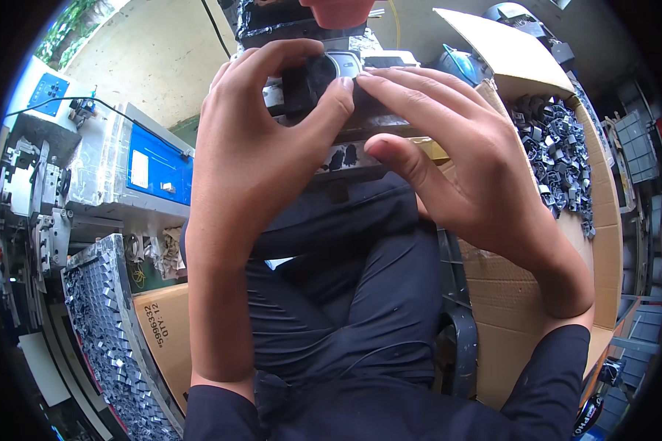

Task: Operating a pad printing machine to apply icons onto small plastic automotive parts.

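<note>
A small light-grey part with a rounded end (348, 63) sits against a black block (301, 87) on the machine at the top middle. My left hand (261, 147) curves around both, index finger on the far side and thumb tip pressing the near edge of the grey part. My right hand (467, 151) comes in from the right with fingers stretched out and thumb apart. Its fingertips reach the right edge of the grey part and hold nothing visible. Whether the part is fixed to the block, I cannot tell.
A red machine piece (338, 13) hangs just above my hands. On the right stands an open cardboard box (541, 301) with many small dark metal parts (555, 147). At left are a tray of similar parts (107, 323), another carton (158, 334) and a blue-fronted machine (154, 165).
</note>
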Available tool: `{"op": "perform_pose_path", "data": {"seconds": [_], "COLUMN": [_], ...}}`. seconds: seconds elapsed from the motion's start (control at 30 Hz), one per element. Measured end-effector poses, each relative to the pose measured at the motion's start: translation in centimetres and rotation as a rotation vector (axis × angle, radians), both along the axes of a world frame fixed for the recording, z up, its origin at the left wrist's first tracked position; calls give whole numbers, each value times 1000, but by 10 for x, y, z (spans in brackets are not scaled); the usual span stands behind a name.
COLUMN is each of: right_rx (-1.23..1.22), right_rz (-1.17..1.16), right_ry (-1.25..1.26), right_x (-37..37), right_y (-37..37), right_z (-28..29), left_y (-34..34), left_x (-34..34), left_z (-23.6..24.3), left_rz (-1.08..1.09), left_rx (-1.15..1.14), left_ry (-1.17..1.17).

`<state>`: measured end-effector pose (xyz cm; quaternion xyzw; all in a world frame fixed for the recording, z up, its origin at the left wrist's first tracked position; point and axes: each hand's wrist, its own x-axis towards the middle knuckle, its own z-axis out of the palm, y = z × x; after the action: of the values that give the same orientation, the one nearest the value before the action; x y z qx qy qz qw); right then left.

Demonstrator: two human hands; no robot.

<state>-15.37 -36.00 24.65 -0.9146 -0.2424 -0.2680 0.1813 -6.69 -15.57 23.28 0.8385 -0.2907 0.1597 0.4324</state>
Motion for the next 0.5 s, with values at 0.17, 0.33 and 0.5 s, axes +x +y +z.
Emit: {"op": "perform_pose_path", "data": {"seconds": [0.17,0.33,0.5], "right_rx": [12,36,37], "right_rz": [3,21,25], "right_ry": [-24,-7,-18], "right_x": [0,0,0], "right_y": [0,1,1], "right_z": [-3,-1,-1], "left_y": [0,1,1], "left_x": [0,3,7], "left_z": [-1,-4,-7], "left_rz": [5,-8,-10], "left_rx": [-5,2,3], "left_ry": [18,-42,-119]}}
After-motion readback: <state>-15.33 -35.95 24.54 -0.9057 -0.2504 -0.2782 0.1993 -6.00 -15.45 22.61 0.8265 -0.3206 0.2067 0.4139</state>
